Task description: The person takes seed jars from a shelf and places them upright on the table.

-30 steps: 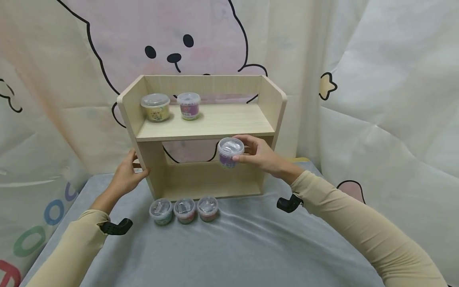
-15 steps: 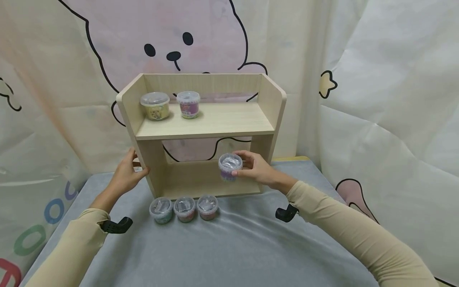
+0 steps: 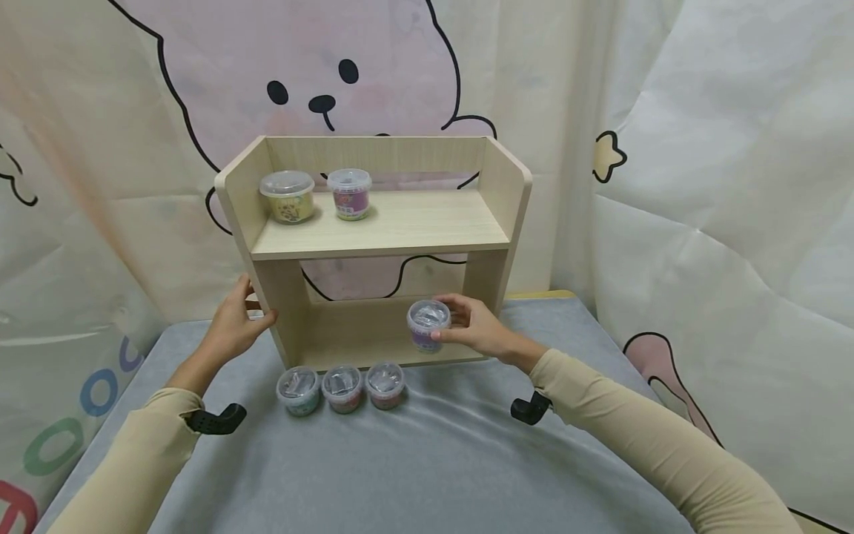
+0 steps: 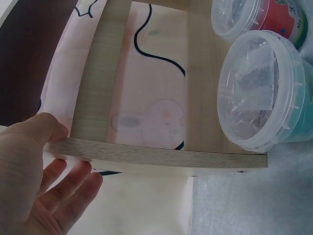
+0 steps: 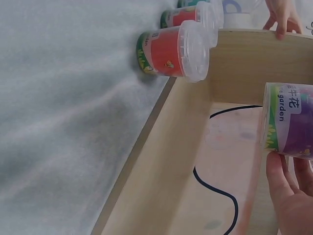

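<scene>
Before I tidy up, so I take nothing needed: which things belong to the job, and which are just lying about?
Likely in the job: purple tub in the right hand; wooden shelf, pinched by the left hand; yellow tub and second purple tub on its upper level; row of three tubs in front.
Likely just surroundings: printed backdrop; grey cloth.

Hands (image 3: 233,326) (image 3: 482,328) at wooden shelf (image 3: 420,222), 1 gripping purple tub (image 3: 424,326)

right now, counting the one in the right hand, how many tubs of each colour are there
Yellow tub: 1
Purple tubs: 2
Teal tub: 1
Red tubs: 2
Total: 6
</scene>
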The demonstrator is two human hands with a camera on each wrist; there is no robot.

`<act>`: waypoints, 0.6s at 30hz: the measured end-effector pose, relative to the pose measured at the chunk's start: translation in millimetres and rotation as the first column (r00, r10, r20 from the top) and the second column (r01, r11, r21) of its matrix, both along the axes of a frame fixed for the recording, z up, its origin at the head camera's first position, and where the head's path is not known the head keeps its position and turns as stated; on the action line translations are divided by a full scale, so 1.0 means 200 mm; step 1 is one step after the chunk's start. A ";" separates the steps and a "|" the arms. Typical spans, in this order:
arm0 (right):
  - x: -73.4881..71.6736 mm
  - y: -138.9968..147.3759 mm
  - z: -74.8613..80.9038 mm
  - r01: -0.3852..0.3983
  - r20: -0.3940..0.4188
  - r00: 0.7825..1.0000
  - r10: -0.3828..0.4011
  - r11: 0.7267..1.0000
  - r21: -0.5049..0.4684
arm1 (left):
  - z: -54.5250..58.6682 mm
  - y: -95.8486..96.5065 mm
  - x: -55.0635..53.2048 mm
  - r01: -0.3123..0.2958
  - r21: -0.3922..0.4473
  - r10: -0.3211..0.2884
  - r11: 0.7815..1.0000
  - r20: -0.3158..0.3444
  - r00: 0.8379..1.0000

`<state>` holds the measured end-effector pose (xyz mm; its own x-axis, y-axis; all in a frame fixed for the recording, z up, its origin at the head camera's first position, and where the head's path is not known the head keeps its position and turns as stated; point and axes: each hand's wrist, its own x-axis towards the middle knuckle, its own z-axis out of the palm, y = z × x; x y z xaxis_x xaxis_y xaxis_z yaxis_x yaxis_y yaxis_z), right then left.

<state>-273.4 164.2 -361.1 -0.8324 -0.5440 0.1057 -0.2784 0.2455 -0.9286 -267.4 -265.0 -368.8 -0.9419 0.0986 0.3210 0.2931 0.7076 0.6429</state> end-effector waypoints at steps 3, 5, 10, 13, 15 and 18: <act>0.00 0.01 -0.01 0.002 -0.005 1.000 -0.002 1.000 0.000 | 0.00 0.00 0.00 -0.003 -0.001 0.003 1.000 0.006 1.000; 0.00 0.01 -0.02 -0.001 -0.002 1.000 0.001 1.000 0.008 | 0.00 0.00 0.00 -0.004 0.000 0.004 1.000 0.012 1.000; 0.00 0.02 -0.05 -0.025 0.013 1.000 0.025 0.999 0.036 | 0.00 0.00 0.00 -0.007 0.003 0.007 1.000 0.021 1.000; 0.01 0.02 -0.07 -0.031 0.024 0.999 0.029 0.998 0.048 | -0.01 0.00 0.00 -0.014 0.000 0.014 1.000 0.021 1.000; 0.01 0.02 -0.09 -0.028 0.035 0.999 0.026 0.998 0.053 | 0.00 0.00 0.00 -0.012 0.000 0.012 1.000 0.018 1.000; 0.00 0.02 -0.12 -0.024 0.053 0.998 0.022 0.998 0.050 | 0.00 0.00 0.00 -0.001 -0.002 0.001 1.000 0.009 1.000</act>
